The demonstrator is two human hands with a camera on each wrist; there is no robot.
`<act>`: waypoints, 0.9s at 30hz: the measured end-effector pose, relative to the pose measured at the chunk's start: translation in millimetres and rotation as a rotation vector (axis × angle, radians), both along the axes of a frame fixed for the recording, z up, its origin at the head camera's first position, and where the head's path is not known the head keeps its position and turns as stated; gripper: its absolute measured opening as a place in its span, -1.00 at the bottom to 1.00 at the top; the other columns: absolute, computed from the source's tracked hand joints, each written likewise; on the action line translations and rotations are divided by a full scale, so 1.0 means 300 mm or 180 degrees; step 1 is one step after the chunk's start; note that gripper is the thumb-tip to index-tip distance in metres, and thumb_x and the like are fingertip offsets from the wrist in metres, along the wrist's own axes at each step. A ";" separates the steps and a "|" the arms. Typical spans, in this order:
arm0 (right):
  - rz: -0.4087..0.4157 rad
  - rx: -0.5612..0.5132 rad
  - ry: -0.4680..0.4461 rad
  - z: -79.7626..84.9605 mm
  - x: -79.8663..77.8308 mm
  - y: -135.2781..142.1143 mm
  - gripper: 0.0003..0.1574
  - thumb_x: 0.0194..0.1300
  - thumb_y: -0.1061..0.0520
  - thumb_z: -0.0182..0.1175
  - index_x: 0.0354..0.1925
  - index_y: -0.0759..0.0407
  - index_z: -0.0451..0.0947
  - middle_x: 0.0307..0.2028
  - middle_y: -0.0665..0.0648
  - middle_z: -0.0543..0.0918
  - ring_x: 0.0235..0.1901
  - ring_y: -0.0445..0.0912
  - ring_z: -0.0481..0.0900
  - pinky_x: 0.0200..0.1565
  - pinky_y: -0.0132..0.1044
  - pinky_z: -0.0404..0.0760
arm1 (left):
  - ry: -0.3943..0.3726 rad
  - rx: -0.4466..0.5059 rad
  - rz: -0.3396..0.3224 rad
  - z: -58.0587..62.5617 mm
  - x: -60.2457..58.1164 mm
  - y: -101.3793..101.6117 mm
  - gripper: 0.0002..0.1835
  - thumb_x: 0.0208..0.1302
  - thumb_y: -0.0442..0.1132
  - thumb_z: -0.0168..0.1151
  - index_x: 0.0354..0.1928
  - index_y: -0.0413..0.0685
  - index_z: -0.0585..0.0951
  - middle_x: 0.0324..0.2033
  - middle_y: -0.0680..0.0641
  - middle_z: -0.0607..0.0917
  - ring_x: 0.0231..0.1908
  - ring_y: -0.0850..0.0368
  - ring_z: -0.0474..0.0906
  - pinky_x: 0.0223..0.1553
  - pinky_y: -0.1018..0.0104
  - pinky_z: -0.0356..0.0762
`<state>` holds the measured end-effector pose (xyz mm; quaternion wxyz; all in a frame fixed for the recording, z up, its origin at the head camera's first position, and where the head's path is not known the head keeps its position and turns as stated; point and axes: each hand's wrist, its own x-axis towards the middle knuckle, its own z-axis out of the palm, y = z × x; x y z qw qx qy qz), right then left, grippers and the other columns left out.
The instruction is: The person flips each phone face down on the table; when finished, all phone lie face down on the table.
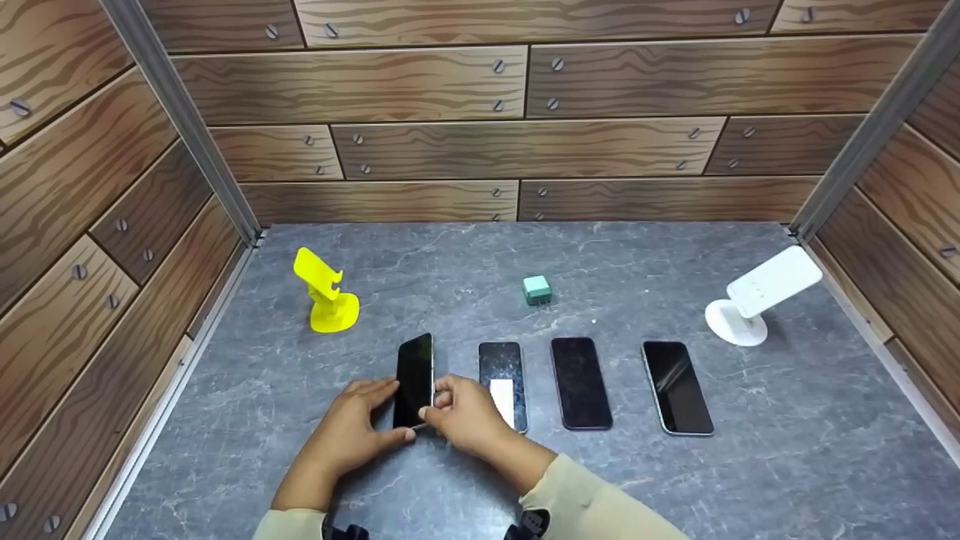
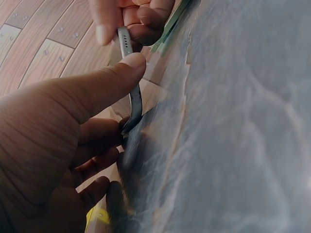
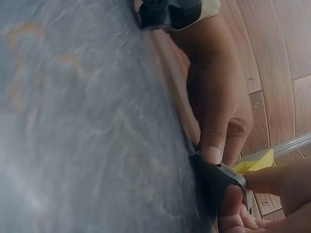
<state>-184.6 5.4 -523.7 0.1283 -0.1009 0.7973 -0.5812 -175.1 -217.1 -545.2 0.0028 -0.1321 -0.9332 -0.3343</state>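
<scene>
A black-screened smartphone (image 1: 415,379) is tilted on its side edge on the table, its screen facing up and left in the head view. My left hand (image 1: 346,431) grips it at the left, fingers on the far edge and thumb at the near end. My right hand (image 1: 471,418) pinches its right side near the lower corner, with the thumb over the screen. In the left wrist view the phone's metal edge (image 2: 135,104) with small holes runs between both hands. The right wrist view shows the same end of the phone (image 3: 232,174) between the thumbs and fingers.
Right of the hands lie a phone with a white patch (image 1: 501,361), a dark phone (image 1: 582,384) and another black phone (image 1: 677,388). A yellow phone stand (image 1: 334,311) stands back left, a white stand (image 1: 776,281) back right. Between them sits a small green block (image 1: 537,290). Wood-patterned walls enclose the table.
</scene>
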 end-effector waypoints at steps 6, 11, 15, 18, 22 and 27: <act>-0.0055 0.0106 0.0095 -0.004 0.004 -0.011 -0.59 0.36 0.31 0.40 0.11 0.44 0.57 -0.50 -0.02 0.74 -0.62 -0.15 0.71 -0.58 -0.40 0.61 | -0.0032 0.0032 0.0035 0.004 0.000 0.005 -0.08 0.11 0.06 0.72 0.43 -0.26 0.61 0.44 -0.13 0.65 0.45 -0.18 0.51 0.53 -0.18 0.40; -0.0100 0.0205 0.0185 -0.005 0.007 -0.017 -0.59 0.34 0.32 0.40 0.10 0.44 0.58 -0.50 -0.02 0.73 -0.61 -0.17 0.73 -0.56 -0.39 0.64 | -0.0015 0.0000 0.0049 0.002 0.002 0.007 -0.10 0.11 0.04 0.72 0.44 -0.26 0.61 0.45 -0.13 0.64 0.45 -0.17 0.51 0.52 -0.17 0.41; -0.0125 0.0226 0.0189 -0.005 0.011 -0.022 -0.55 0.33 0.33 0.41 0.13 0.47 0.58 -0.51 -0.01 0.73 -0.62 -0.21 0.71 -0.56 -0.38 0.64 | -0.0062 -0.0018 0.0040 0.004 0.003 0.002 -0.07 0.11 0.07 0.72 0.45 -0.24 0.60 0.46 -0.13 0.63 0.46 -0.19 0.50 0.53 -0.19 0.39; -0.0141 0.0215 0.0180 -0.003 0.014 -0.027 -0.55 0.33 0.33 0.41 0.14 0.47 0.58 -0.50 -0.01 0.72 -0.62 -0.21 0.70 -0.56 -0.39 0.63 | -0.0147 -0.0005 0.0022 0.016 0.001 -0.006 -0.04 0.12 0.13 0.71 0.48 -0.21 0.58 0.47 -0.14 0.62 0.48 -0.22 0.48 0.55 -0.22 0.36; -0.0167 0.0154 0.0170 0.004 0.016 -0.031 -0.54 0.33 0.33 0.40 0.15 0.45 0.57 -0.51 0.00 0.71 -0.63 -0.21 0.68 -0.56 -0.38 0.62 | -0.0193 0.0118 0.0162 0.050 -0.012 -0.016 -0.13 0.26 0.14 0.61 0.49 -0.19 0.57 0.40 -0.22 0.66 0.43 -0.27 0.54 0.52 -0.25 0.40; -0.0251 0.0470 0.0542 0.011 0.024 -0.039 -0.53 0.28 0.30 0.41 0.14 0.40 0.62 -0.52 -0.07 0.68 -0.60 -0.29 0.59 -0.48 -0.37 0.60 | 0.0079 0.0171 0.0567 0.108 -0.045 0.007 -0.36 0.46 0.01 0.48 0.41 -0.24 0.63 0.12 -0.23 0.82 0.10 -0.21 0.78 0.22 -0.21 0.68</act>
